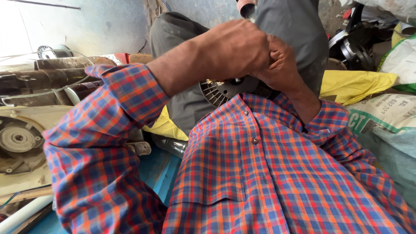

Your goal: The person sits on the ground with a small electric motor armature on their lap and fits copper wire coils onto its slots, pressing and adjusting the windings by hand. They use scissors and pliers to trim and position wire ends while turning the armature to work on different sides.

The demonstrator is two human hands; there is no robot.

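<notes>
Both hands [255, 56] grip a round slotted part [223, 90] — yellow bag [355, 84] beside.

— What does the stuff rest on here?

— At the lower left there is a blue surface [157, 171], painted, with a ridge along it; whether it is a bench or a board cannot be told.

— What lies on it?

— A dark bottle-like piece [170, 145] lies on its side at the far end, just beside a yellow cloth [164, 126]. A cream machine housing [21, 147] with a round metal disc [16, 138] sits at the left, and a white pipe [24, 213] runs along the near left corner.

— And on the right?

— Printed white sacks [381, 119] lie there, with a yellow sheet [353, 84] touching the top one.
</notes>
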